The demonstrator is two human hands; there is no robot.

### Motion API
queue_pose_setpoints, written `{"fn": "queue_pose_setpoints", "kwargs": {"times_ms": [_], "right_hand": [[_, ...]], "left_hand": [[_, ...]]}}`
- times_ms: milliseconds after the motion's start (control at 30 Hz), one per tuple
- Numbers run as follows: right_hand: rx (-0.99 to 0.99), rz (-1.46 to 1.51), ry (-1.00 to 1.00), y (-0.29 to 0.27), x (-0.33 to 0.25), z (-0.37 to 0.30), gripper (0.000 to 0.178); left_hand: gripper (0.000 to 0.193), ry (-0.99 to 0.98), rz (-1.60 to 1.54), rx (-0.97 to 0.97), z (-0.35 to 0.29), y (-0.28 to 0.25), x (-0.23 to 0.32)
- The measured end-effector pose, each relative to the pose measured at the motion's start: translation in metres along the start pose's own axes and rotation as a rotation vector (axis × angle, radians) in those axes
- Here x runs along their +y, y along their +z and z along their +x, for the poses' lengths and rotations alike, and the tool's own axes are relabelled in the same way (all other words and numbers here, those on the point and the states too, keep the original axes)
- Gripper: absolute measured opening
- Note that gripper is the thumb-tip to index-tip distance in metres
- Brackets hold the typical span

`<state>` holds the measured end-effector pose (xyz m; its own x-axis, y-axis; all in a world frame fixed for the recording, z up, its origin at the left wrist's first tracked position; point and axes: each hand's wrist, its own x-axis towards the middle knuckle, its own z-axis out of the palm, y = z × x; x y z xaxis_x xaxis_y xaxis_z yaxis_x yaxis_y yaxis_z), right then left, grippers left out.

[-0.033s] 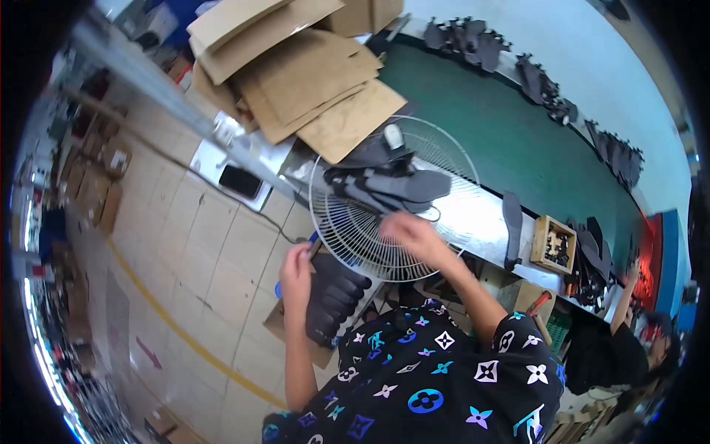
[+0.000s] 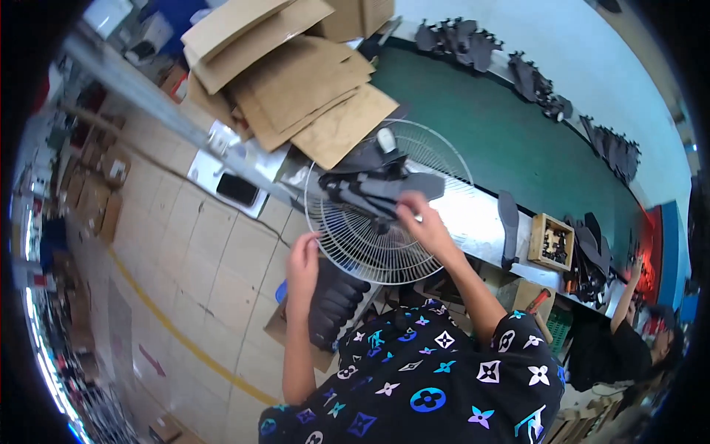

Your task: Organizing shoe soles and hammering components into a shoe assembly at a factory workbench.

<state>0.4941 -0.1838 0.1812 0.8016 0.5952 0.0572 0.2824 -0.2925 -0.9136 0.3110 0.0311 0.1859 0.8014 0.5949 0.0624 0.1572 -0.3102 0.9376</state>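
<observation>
A round white wire guard, like a fan's, lies at the bench edge in front of me. Dark grey flat pieces with black fittings are heaped at its middle and far side; whether they lie on or under the wires I cannot tell. My left hand is at the guard's left rim, its fingers bent and close together against the wire. Over the guard's right half, my right hand pinches near the grey pieces, with a small whitish spot between its fingers. A white rounded object rests beyond the heap.
Stacked cardboard sheets stand at the far left, beside a metal post. A green belt carries more grey pieces. Rightward are a wooden box of small black parts and a co-worker. Black rounded pieces sit below the guard.
My left hand has moved up and right to the guard's rim. The right hand has shifted right and slightly up, toward the grey pieces.
</observation>
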Motion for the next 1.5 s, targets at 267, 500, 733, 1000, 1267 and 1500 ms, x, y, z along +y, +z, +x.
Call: {"fn": "queue_pose_setpoints", "kwargs": {"times_ms": [267, 500, 733, 1000, 1267, 1500], "right_hand": [[0.437, -0.347, 0.233, -0.035, 0.111, 0.038, 0.053], [0.178, 0.837, 0.064, -0.089, 0.094, 0.009, 0.022], [0.587, 0.978, -0.003, -0.148, 0.046, -0.021, 0.022], [0.269, 1.087, 0.478, -0.122, 0.028, -0.087, 0.026], [0.386, 1.740, 0.310, -0.115, 0.019, -0.194, 0.027], [0.297, 1.461, 0.414, -0.127, 0.047, -0.187, 0.023]], "left_hand": [[0.022, 0.481, 0.805, -0.362, 0.177, 0.133, -0.002], [0.030, 0.442, 0.901, -0.560, 0.224, 0.159, 0.012], [0.032, 0.305, 0.169, -0.568, 0.203, 0.109, 0.078], [0.019, 0.960, 1.137, -1.229, 0.165, 0.174, 0.101], [0.049, 0.303, 0.645, -0.171, 0.105, 0.168, 0.011], [0.065, 0.011, 0.709, -0.291, 0.078, 0.183, -0.013]]}}
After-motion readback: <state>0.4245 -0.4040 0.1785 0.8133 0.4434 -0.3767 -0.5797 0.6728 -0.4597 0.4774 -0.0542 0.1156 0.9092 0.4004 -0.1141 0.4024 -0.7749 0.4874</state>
